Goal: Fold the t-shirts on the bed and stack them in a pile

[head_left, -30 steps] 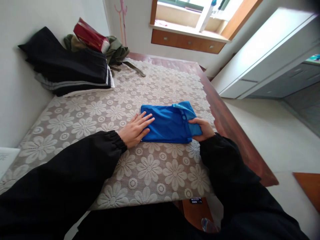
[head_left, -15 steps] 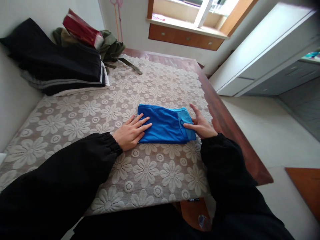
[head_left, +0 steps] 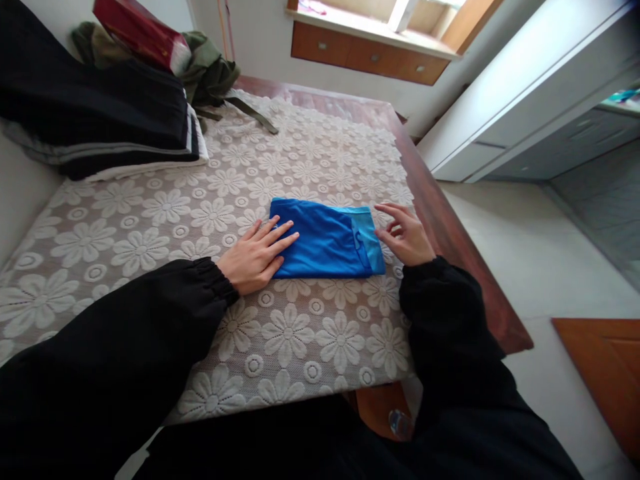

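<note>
While the left hand (head_left: 255,257) stayed flat at the left end of the folded blue cloth (head_left: 325,240), the right hand (head_left: 406,235) had let go of the right end. A second before, it pinched the lighter blue flap, which stood up off the fold. Half a second before, it pressed that flap down. Now the flap lay flat and the hand sat just beside the cloth's right edge, fingers loosely spread and a bit curled, pinching nothing. Couldn't tell if the fingertips brushed the edge or the tablecloth (head_left: 300,333). Left fingers (head_left: 280,235) were straight and slightly spread, tips on the cloth, palm on the lace. So the cloth read as a neat flat rectangle, no loose part raised, lying just above frame centre. The frame had also dropped a little, so less window showed at the top.

Head view, the rest: a pile of dark clothes (head_left: 100,113) sat at upper left, with a red packet (head_left: 140,33) on top and a green garment (head_left: 207,67) behind it. The wooden table (head_left: 450,247) showed past the lace on the right.

Containers: the red packet was shut, contents not visible. The drawers (head_left: 365,57) at top centre were closed. The white cabinet (head_left: 525,87) at upper right was also closed, nothing seen inside.
</note>
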Demonstrator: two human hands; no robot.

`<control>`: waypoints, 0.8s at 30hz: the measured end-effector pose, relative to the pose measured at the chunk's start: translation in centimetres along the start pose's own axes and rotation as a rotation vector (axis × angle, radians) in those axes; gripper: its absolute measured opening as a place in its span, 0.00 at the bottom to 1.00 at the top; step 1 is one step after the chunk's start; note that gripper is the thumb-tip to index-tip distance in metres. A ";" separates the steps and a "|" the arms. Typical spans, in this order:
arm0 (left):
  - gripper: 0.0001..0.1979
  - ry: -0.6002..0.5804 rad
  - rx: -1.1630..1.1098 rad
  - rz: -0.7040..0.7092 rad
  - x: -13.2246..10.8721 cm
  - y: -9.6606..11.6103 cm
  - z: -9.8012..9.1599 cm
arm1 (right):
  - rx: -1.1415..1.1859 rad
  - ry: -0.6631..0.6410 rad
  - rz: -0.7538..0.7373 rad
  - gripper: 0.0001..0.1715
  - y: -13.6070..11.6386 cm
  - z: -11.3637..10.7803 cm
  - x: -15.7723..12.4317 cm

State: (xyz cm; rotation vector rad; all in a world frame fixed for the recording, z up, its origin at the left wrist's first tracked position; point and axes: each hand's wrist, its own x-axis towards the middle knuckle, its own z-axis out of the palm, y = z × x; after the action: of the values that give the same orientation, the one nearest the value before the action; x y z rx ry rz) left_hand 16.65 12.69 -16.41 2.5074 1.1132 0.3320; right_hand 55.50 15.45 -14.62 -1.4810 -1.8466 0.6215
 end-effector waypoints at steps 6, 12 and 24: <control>0.32 -0.022 0.137 -0.021 0.0 0.4 0.0 | -0.194 -0.183 -0.467 0.27 -3.8 2.9 -0.2; 0.32 -0.021 0.206 -0.028 -0.2 0.5 0.1 | -0.482 -0.399 -0.381 0.37 -1.9 6.2 1.0; 0.37 -0.051 0.181 -0.078 -0.2 0.5 -0.2 | -0.400 -0.058 -0.156 0.42 1.2 5.1 2.2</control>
State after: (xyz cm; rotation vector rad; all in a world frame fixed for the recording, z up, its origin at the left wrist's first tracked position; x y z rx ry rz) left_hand 16.83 12.29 -16.01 2.6024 1.2682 0.1505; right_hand 52.18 18.14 -18.32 -1.5550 -2.1989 0.2286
